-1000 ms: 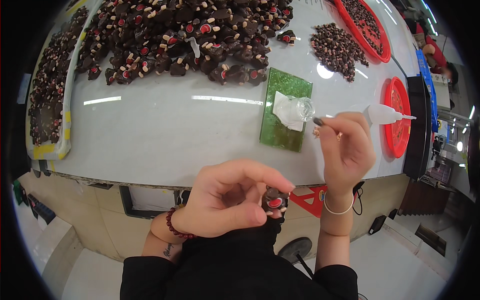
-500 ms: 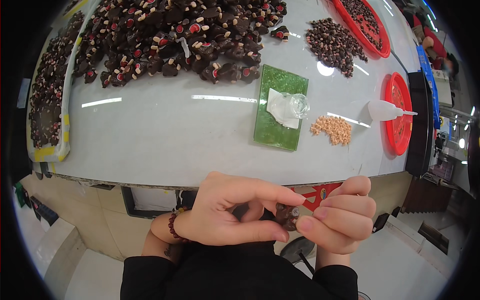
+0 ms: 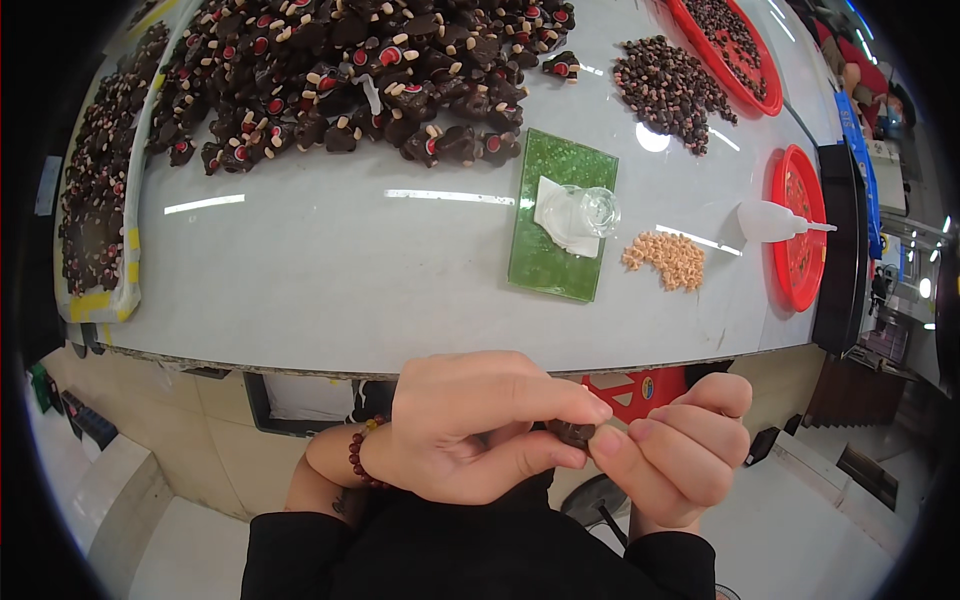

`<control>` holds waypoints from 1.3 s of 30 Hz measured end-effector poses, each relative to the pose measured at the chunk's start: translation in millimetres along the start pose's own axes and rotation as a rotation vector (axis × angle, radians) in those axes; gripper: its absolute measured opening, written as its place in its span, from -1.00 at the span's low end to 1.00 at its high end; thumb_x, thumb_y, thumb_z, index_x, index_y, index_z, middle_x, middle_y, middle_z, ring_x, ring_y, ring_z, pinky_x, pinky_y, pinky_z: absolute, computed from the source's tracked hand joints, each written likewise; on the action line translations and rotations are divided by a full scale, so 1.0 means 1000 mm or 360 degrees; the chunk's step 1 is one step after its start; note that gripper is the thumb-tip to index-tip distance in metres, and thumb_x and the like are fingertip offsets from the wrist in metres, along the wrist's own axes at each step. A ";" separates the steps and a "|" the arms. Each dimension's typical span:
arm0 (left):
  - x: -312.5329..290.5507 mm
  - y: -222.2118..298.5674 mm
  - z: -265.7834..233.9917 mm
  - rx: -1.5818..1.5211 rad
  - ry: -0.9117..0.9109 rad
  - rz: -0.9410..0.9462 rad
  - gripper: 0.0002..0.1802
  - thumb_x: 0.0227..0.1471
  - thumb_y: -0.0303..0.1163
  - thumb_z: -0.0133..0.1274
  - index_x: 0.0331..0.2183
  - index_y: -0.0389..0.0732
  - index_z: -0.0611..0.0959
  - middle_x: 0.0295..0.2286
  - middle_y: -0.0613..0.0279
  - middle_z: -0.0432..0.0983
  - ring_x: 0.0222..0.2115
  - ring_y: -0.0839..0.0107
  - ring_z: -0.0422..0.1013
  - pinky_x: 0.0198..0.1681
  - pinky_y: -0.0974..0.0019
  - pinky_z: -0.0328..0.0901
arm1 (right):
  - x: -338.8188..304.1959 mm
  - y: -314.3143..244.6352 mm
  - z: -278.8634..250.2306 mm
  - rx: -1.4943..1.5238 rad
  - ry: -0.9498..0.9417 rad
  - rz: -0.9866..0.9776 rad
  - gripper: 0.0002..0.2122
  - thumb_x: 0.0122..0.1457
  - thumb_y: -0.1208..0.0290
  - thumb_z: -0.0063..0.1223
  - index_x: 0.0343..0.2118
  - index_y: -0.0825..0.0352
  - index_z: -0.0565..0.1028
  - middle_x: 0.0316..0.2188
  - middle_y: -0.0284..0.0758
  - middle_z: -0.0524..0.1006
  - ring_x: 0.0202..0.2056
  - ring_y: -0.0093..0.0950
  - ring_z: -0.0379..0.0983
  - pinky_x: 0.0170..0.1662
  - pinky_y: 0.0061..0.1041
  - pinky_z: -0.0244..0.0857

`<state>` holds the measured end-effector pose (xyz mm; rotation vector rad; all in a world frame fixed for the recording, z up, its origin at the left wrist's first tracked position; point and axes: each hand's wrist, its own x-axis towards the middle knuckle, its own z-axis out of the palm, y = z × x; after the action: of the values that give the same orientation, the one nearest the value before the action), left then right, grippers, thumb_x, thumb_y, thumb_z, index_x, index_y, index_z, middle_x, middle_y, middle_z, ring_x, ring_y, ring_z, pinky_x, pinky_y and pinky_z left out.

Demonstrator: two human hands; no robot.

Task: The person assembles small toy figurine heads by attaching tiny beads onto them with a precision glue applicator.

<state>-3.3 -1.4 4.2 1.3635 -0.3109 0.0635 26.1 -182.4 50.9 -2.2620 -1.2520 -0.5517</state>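
Note:
Between the thumb and index finger of my left hand (image 3: 470, 425) is a small dark brown figurine (image 3: 571, 432), held just off the table's near edge. My left fingers cover most of it. My right hand (image 3: 685, 455) is closed, its thumb and fingertips pressed together against the figurine's right end; whatever they may pinch is too small to make out. On the table beyond, a green board (image 3: 530, 255) carries a white tissue (image 3: 560, 225) and a small clear cup (image 3: 600, 212). Right of it lies a little heap of tiny beige pieces (image 3: 668, 262).
A large pile of dark figurines (image 3: 340, 90) with beige and red parts covers the far left. A tray of more (image 3: 130, 250) stands left. Small dark pieces (image 3: 665, 90), two red trays (image 3: 775, 100) (image 3: 812, 285) and a white nozzle bottle (image 3: 762, 222) are at right.
The figurine has turned and shows less between my left fingers. My left hand has rolled over slightly, and my right hand has shifted a little, its fingertips still at the figurine.

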 end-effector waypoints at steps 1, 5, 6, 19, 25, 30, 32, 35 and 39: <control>0.001 0.000 -0.001 0.0044 -0.0007 0.0022 -0.75 -0.22 -0.43 0.29 -0.40 -0.30 0.64 -0.58 0.19 0.53 -0.62 0.49 0.43 -0.59 0.55 0.27 | 0.000 0.001 0.001 0.0006 0.0000 0.0002 -0.75 -0.20 0.50 0.23 -0.37 0.15 0.52 -0.38 -0.57 0.29 -0.34 -0.66 0.21 -0.39 -0.59 0.04; -0.002 0.003 -0.004 0.0045 0.0027 -0.0019 -0.75 -0.24 -0.42 0.30 -0.41 -0.28 0.64 -0.58 0.20 0.53 -0.62 0.48 0.43 -0.58 0.55 0.28 | 0.002 0.000 0.006 0.0104 0.0031 -0.0001 -0.77 -0.22 0.53 0.24 -0.42 0.15 0.52 -0.41 -0.55 0.30 -0.36 -0.63 0.22 -0.41 -0.58 0.05; -0.002 0.004 -0.004 0.0056 0.0055 -0.0008 -0.75 -0.25 -0.42 0.30 -0.42 -0.28 0.65 -0.59 0.21 0.53 -0.63 0.47 0.43 -0.58 0.54 0.28 | 0.003 0.000 0.006 0.0127 0.0031 0.0001 -0.77 -0.23 0.53 0.24 -0.43 0.14 0.52 -0.41 -0.55 0.30 -0.36 -0.63 0.22 -0.41 -0.58 0.06; -0.030 0.068 -0.212 0.2191 0.1900 -0.0058 -0.72 -0.03 -0.44 0.13 -0.20 -0.24 0.58 -0.54 0.41 0.41 -0.62 0.71 0.16 -0.58 0.62 0.10 | -0.026 0.052 -0.001 0.0185 0.0185 0.0131 -0.85 -0.08 0.38 0.21 -0.48 0.28 0.47 -0.54 -0.41 0.35 -0.57 -0.46 0.25 -0.51 -0.49 0.06; 0.007 0.044 -0.170 0.2097 0.0792 -0.0153 -0.67 -0.12 -0.39 0.17 -0.21 -0.15 0.57 -0.56 0.35 0.37 -0.63 0.61 0.17 -0.58 0.51 0.14 | -0.020 0.049 0.003 0.0153 0.0189 0.0118 -0.88 -0.14 0.47 0.18 -0.53 0.32 0.47 -0.56 -0.38 0.37 -0.59 -0.44 0.23 -0.53 -0.48 0.05; 0.004 0.026 -0.174 0.2262 0.0524 -0.0320 -0.73 -0.09 -0.41 0.12 -0.25 -0.18 0.53 -0.53 0.30 0.40 -0.61 0.54 0.22 -0.53 0.45 0.18 | -0.021 0.055 0.001 0.0148 0.0226 0.0240 -0.89 -0.21 0.56 0.16 -0.54 0.35 0.49 -0.58 -0.36 0.38 -0.59 -0.42 0.25 -0.52 -0.52 0.10; 0.001 0.030 -0.170 0.2254 0.0500 -0.0390 -0.77 -0.05 -0.41 0.09 -0.27 -0.21 0.52 -0.52 0.29 0.43 -0.59 0.55 0.26 -0.51 0.45 0.20 | -0.027 0.064 0.000 0.0069 0.0147 0.0374 -0.87 -0.23 0.59 0.16 -0.53 0.35 0.49 -0.56 -0.35 0.39 -0.56 -0.41 0.26 -0.51 -0.52 0.12; -0.011 0.047 -0.151 0.1936 0.0813 -0.0289 -0.81 0.05 -0.40 -0.01 -0.30 -0.31 0.50 -0.47 0.21 0.49 -0.54 0.54 0.33 -0.46 0.47 0.24 | -0.026 0.072 0.004 0.0033 0.0009 0.0532 -0.83 -0.26 0.64 0.15 -0.51 0.34 0.50 -0.51 -0.34 0.41 -0.50 -0.40 0.28 -0.47 -0.52 0.17; -0.017 0.040 -0.094 0.0974 0.0934 0.0179 -0.59 0.04 -0.19 0.00 -0.32 -0.42 0.49 -0.47 0.02 0.50 -0.51 0.41 0.41 -0.43 0.43 0.31 | -0.027 0.077 0.018 -0.0026 -0.0117 0.0570 -0.81 -0.26 0.65 0.16 -0.49 0.32 0.51 -0.44 -0.36 0.42 -0.42 -0.41 0.29 -0.44 -0.51 0.20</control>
<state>-11.1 100.1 21.7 1.8510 0.1466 0.6852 81.0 -224.3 4.2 -2.4620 -0.8447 -0.3485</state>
